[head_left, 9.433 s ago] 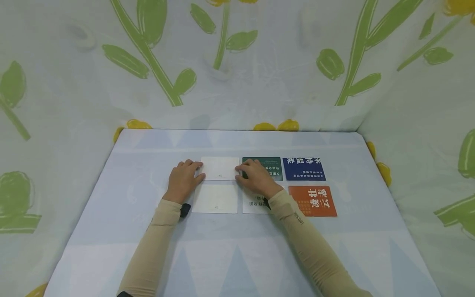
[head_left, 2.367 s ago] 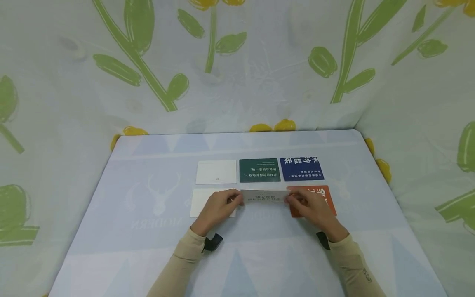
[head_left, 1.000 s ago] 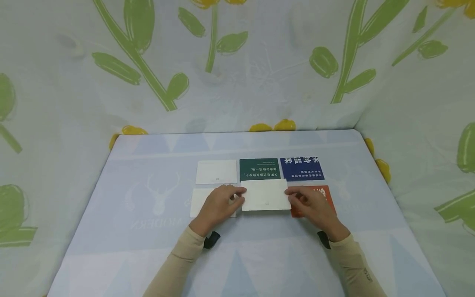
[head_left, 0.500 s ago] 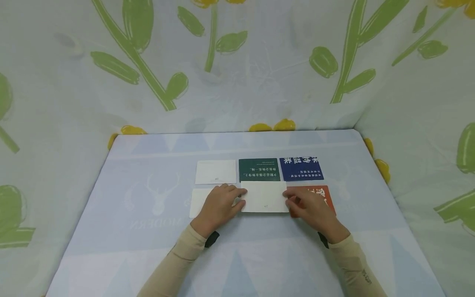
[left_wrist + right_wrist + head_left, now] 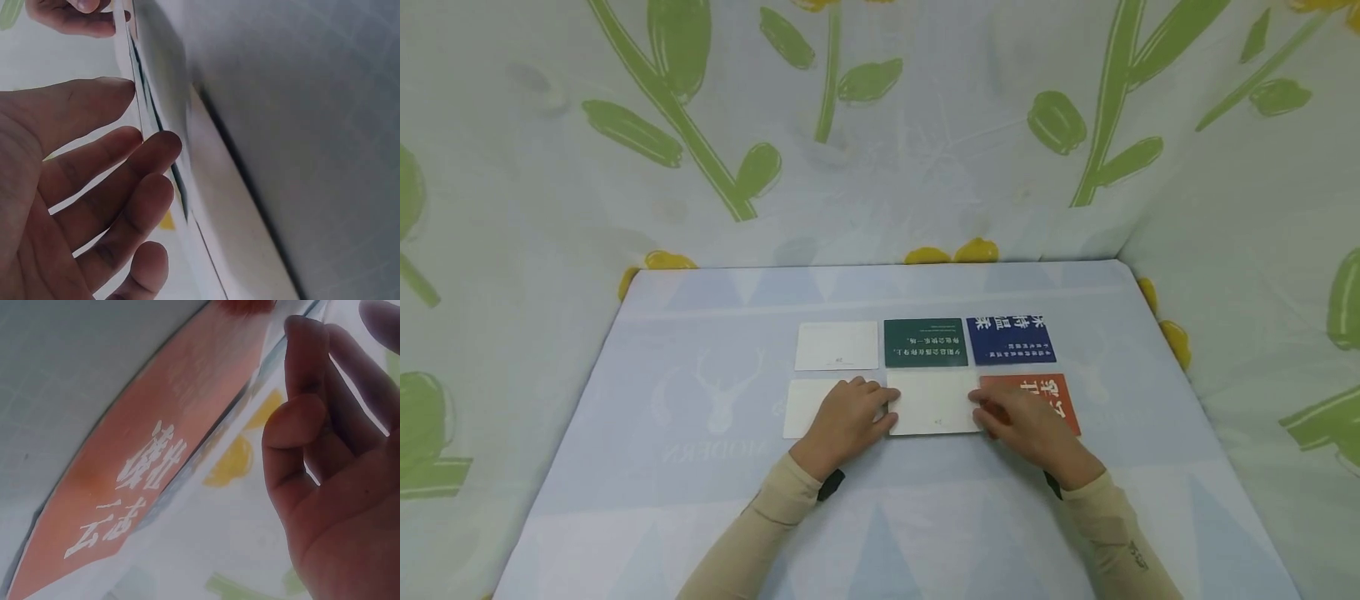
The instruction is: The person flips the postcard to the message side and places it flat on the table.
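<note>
Both hands hold a white card [image 5: 934,402], blank side up with a tiny mark near its front edge, close over the table in the front row's middle place. My left hand [image 5: 847,421] has its thumb and index fingertip at the card's left edge. At the opposite edge are the thumb and index fingertip of my right hand [image 5: 1033,423]. In the left wrist view, the other fingers of the left hand [image 5: 94,194] are spread and slightly bent. Beside the right hand [image 5: 337,437], the right wrist view shows an orange card [image 5: 156,462] with white characters.
Behind lie a second white card [image 5: 837,346], a green card [image 5: 925,342] and a blue card [image 5: 1011,342] in a row. Another white card [image 5: 805,408] lies partly under the left hand's outline. The pale patterned table [image 5: 880,517] meets a flower-print cloth [image 5: 925,192] behind.
Earlier, the hands lifted the front middle card from its lettered side and tipped it over. Now its blank side faces up, and it has come down toward me, uncovering the green card.
</note>
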`<state>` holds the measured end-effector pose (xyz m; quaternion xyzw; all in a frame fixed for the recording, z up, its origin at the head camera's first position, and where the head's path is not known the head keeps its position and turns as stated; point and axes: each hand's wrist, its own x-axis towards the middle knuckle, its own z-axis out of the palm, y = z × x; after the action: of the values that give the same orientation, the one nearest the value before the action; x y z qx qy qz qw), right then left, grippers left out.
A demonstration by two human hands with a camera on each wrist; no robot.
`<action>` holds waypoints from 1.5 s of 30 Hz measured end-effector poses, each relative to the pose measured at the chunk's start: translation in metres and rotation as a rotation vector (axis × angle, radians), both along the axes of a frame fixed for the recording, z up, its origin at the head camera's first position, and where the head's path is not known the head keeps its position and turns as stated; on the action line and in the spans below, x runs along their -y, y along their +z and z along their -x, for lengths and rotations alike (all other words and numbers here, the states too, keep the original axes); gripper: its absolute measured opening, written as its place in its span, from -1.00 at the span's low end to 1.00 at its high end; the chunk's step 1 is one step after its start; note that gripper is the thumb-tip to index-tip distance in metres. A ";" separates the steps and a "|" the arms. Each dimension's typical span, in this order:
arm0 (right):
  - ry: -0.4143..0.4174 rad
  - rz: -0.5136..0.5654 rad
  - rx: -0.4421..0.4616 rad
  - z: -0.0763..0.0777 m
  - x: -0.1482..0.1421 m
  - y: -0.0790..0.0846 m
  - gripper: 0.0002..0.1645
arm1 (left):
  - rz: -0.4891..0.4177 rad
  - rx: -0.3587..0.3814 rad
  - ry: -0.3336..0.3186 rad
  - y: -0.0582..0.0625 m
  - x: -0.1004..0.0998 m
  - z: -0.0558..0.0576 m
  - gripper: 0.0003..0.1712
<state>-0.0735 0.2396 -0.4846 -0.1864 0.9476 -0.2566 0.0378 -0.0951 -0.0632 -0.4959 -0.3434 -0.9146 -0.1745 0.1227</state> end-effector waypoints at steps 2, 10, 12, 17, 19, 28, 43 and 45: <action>0.000 -0.017 -0.004 -0.001 0.001 0.000 -0.62 | 0.011 0.009 0.001 -0.001 0.000 -0.001 -0.73; -0.011 -0.053 -0.010 -0.004 0.002 -0.001 -0.58 | 0.010 0.035 0.016 -0.005 -0.001 -0.002 -0.72; -0.012 -0.060 -0.009 -0.004 0.003 -0.001 -0.57 | 0.008 0.028 0.018 -0.006 -0.001 -0.002 -0.71; -0.013 -0.074 -0.029 -0.006 0.003 -0.003 -0.57 | 0.006 -0.001 0.022 -0.008 -0.002 -0.003 -0.70; -0.010 -0.081 -0.042 -0.006 0.003 -0.005 -0.56 | 0.009 -0.011 0.027 -0.009 -0.002 -0.003 -0.70; 0.003 -0.091 -0.085 -0.006 0.001 -0.009 -0.56 | -0.001 -0.034 0.042 -0.006 -0.004 -0.005 -0.68; 0.003 -0.066 -0.095 -0.006 0.000 -0.008 -0.59 | 0.001 -0.037 0.068 -0.007 0.000 -0.004 -0.69; 0.004 -0.060 -0.105 -0.006 -0.001 -0.007 -0.60 | -0.008 -0.043 0.067 -0.007 0.001 -0.003 -0.70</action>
<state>-0.0677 0.2406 -0.4919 -0.2002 0.9552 -0.2177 -0.0061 -0.0919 -0.0644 -0.5029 -0.3156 -0.9221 -0.1665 0.1496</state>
